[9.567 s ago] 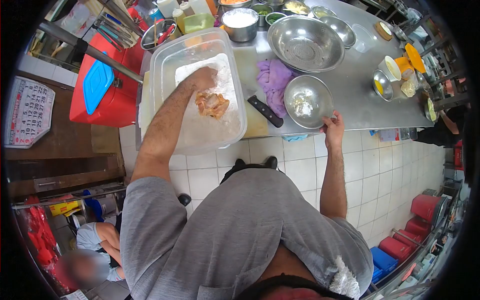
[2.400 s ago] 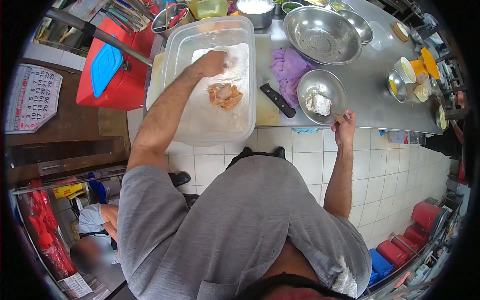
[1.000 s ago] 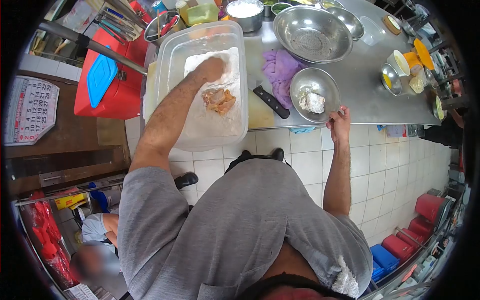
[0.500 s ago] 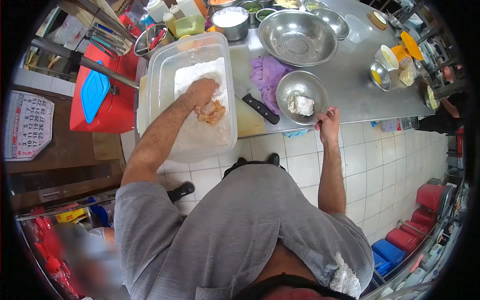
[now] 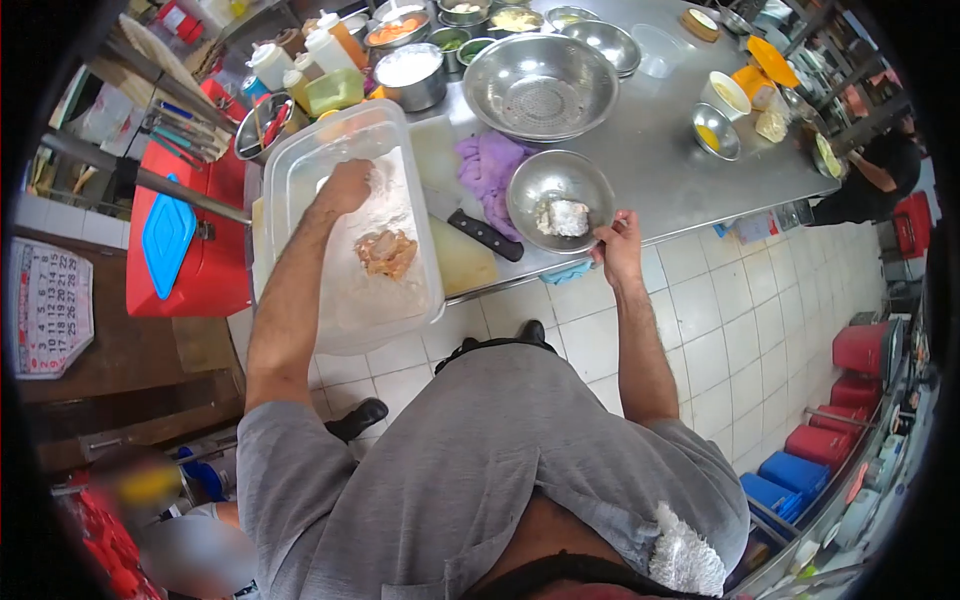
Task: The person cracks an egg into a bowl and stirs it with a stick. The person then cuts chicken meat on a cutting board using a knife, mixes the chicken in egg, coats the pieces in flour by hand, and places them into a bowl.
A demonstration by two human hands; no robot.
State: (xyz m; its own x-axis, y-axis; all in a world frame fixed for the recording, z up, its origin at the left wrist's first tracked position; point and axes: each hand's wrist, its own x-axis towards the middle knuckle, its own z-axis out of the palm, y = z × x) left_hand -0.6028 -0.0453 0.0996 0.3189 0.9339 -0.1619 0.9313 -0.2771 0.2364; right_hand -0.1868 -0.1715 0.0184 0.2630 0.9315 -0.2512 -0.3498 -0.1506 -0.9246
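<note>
A clear plastic tub (image 5: 423,265) holds white flour (image 5: 395,205), with a raw piece of meat (image 5: 387,254) lying on it, partly dusted. My left hand (image 5: 349,187) is inside the tub, beyond the meat and apart from it. Its fingers are curled at the flour; whatever they hold is hidden. To the right stands a steel bowl (image 5: 535,180) with a flour-coated piece (image 5: 569,219) in it. My right hand (image 5: 619,240) grips that bowl's near right rim between thumb and fingers.
A knife (image 5: 485,236) and a purple cloth (image 5: 490,170) lie between tub and bowl. Behind them sit a large perforated steel bowl (image 5: 540,90) and a pot of white powder (image 5: 410,78). A person (image 5: 880,175) stands at the far right.
My left hand has moved off the meat towards the far left of the flour, leaving the meat uncovered. My right hand stays at the bowl's rim. The whole view has shifted.
</note>
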